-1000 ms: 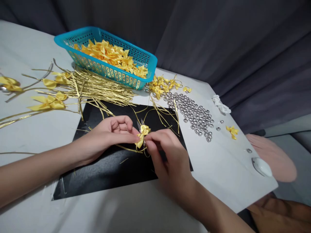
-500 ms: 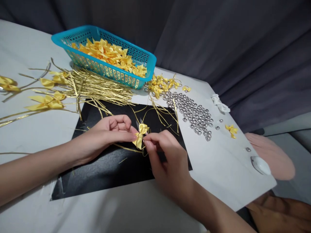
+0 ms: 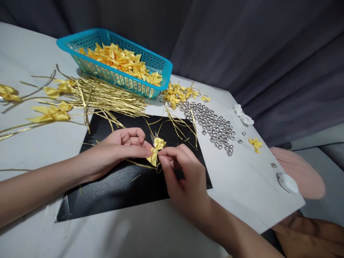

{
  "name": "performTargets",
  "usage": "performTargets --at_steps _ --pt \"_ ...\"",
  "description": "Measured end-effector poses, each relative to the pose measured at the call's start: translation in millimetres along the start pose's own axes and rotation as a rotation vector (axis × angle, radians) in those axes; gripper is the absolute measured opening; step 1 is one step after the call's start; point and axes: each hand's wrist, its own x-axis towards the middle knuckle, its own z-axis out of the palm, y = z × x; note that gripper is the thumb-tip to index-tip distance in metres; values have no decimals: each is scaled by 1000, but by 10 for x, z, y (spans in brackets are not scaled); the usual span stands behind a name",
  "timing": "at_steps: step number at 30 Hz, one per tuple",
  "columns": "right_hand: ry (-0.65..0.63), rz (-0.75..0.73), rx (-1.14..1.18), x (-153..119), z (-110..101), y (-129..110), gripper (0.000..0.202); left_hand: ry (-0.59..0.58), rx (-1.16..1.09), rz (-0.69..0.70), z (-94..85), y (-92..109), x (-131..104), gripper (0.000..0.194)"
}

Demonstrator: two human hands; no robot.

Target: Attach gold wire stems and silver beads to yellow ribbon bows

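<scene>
Yellow ribbon bow (image 3: 155, 154) is held over the black mat (image 3: 113, 197), nearer the mat's right edge than its left. Its long axis is slanted: one loop is pointed toward the mat's far edge, the other end toward the near edge and slightly left. It is clamped between thumb and finger of the left hand (image 3: 122, 148); thumb and forefinger of the right hand (image 3: 186, 168) are held together at its middle, though what is pinched there cannot be told clearly. Near the desk's (image 3: 134, 233) far edge, a blue basket (image 3: 167, 71) is set
</scene>
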Motion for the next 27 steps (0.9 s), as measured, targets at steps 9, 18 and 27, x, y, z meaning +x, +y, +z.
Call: performTargets --at_steps 9,18,27 --pt "29 104 26 -2 42 -47 11 10 21 -1 28 14 -3 30" --pt "62 14 -2 -16 65 -40 13 63 30 23 48 22 -6 34" --pt "99 88 85 -48 127 -59 13 43 11 20 28 5 2 39"
